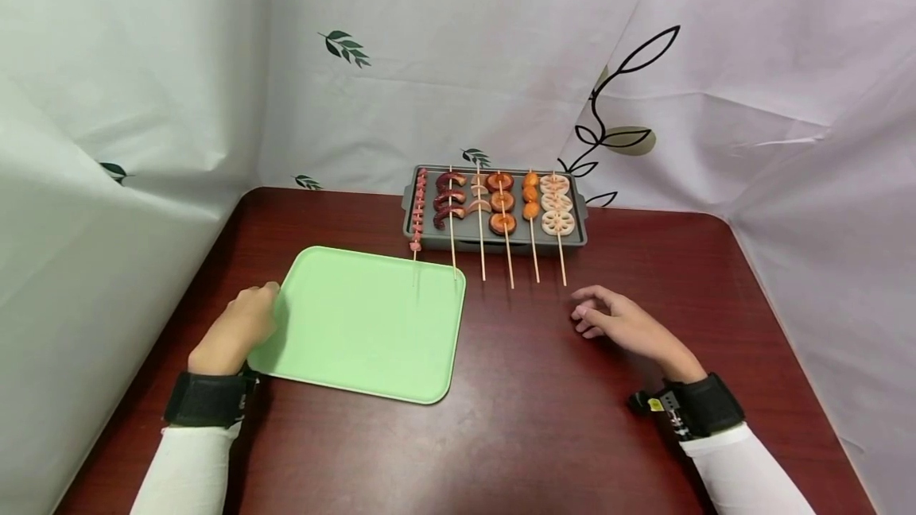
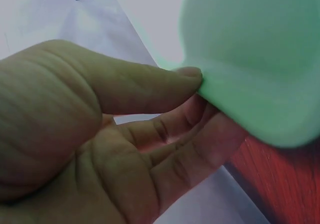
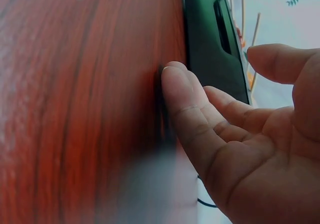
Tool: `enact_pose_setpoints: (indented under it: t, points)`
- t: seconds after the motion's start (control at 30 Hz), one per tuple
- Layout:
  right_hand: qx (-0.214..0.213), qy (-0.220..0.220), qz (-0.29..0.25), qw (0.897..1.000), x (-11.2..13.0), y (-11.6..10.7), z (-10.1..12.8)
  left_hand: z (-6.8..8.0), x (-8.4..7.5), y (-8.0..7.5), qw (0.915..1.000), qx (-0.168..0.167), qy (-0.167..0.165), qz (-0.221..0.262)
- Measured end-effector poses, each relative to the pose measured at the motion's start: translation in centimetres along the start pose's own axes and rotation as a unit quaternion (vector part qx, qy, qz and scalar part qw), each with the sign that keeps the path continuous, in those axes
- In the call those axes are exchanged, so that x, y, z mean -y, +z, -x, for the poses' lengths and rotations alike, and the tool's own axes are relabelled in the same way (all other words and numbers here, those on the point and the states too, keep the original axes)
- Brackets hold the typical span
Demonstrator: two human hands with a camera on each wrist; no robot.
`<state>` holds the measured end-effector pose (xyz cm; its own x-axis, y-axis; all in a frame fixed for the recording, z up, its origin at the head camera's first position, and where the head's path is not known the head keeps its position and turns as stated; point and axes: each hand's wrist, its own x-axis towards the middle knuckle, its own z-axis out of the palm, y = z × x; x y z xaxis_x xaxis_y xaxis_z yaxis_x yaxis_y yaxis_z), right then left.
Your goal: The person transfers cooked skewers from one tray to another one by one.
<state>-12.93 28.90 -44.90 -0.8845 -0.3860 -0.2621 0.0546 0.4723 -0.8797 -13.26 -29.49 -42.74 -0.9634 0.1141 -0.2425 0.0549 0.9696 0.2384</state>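
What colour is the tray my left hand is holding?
Light green tray, plain with no pattern; the head view shows it best, the left hand gripping its edge.

Head view overlooks table [image 1: 544, 420] (wrists close-up).

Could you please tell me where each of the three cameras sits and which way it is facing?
Head: looks forward and down at the table, showing both forearms, left hand, right hand.
Left wrist: looks along the palm, thumb and fingers pinching the green tray.
Right wrist: looks past fingers resting on the table towards the grey grill tray.
Shared: tray, grill tray.
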Motion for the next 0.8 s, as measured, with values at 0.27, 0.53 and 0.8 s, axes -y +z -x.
enact_pose_setpoints:
  t: [0.27, 0.53, 0.8]
  points:
    - [0.012, -0.005, -0.015, 1.0, 0.4, 0.9, -0.7, 0.0, -0.8, 0.0, 0.9999, 0.011, 0.006, 0.008]
    - [0.022, -0.007, -0.035, 0.999, 0.7, 1.7, -1.2, -0.3, -1.8, 0.2, 0.9987, 0.029, 0.018, 0.038]
    - [0.038, -0.003, -0.028, 0.999, 1.1, 2.2, -1.7, -0.3, -3.0, 0.4, 0.9966, 0.034, 0.043, 0.062]
